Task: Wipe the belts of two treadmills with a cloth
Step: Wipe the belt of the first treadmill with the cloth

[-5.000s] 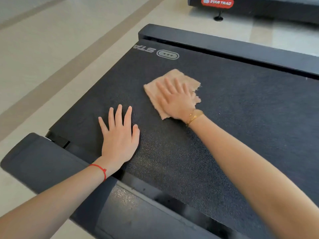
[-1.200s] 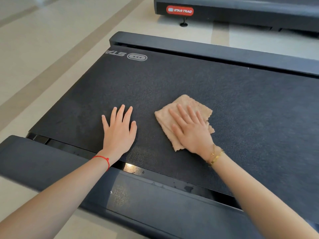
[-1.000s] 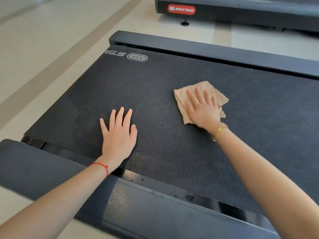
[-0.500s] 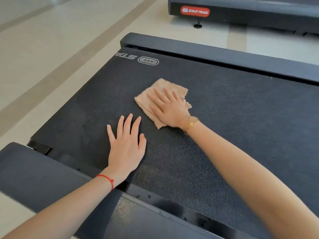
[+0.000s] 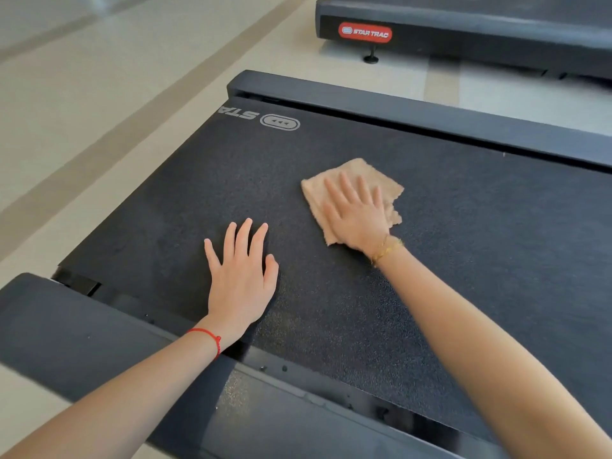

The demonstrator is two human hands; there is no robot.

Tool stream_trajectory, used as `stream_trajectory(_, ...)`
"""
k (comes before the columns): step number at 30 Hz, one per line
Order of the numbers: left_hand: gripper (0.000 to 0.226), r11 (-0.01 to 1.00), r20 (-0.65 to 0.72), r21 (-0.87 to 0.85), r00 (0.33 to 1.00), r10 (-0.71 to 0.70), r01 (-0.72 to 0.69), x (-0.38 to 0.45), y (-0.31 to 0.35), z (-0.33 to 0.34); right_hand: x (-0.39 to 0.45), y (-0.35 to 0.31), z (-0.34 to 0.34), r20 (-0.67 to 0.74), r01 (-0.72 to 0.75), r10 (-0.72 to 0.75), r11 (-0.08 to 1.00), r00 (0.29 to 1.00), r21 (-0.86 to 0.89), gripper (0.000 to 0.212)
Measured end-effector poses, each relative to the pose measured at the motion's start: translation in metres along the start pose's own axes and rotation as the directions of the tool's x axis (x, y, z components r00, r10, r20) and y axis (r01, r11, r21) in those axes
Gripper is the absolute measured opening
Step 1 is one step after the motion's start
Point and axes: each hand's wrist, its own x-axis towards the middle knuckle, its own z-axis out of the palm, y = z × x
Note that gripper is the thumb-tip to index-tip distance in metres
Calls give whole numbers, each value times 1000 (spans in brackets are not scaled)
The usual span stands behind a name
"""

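Your left hand (image 5: 240, 283) lies flat on the belt (image 5: 463, 260) near its near edge. Your right hand (image 5: 356, 215) lies on the cloth (image 5: 318, 197), further in and to the right. Second treadmill (image 5: 463, 31) sits behind, floor (image 5: 82, 104) strip between, more floor left.

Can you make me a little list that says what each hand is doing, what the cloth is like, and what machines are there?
left hand: flat on the belt, fingers spread, holding nothing, red string on the wrist
right hand: pressed flat on top of the cloth, gold bracelet on the wrist
cloth: tan, frayed at one edge, lying on the belt under the right hand
belt: black, rough-looking, with a white logo near the far corner
second treadmill: farther away, red Star Trac label, nobody touching it
floor: pale, with darker stripes
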Motion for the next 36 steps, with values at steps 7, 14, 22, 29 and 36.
stream_trajectory(7,55,999,-8,-39,1000,12,-12,0,-2,1,-98,25,1,5,248,-248,969,969,3,53)
stream_trajectory(14,55,999,0,-26,1000,22,-22,-1,0,1,-106,71,-14,1,-178,178,984,984,30,54)
stream_trajectory(22,54,998,-5,-43,999,39,-39,-4,-2,-2,-180,10,7,42,211,-210,977,977,-18,54)
stream_trajectory(29,55,995,24,-67,997,78,-76,-6,-13,-5,-180,50,1,-16,82,-82,996,997,44,53)
stream_trajectory(36,55,993,42,-82,996,83,-79,-5,-18,-10,-96,22,-3,37,-144,142,989,989,45,55)
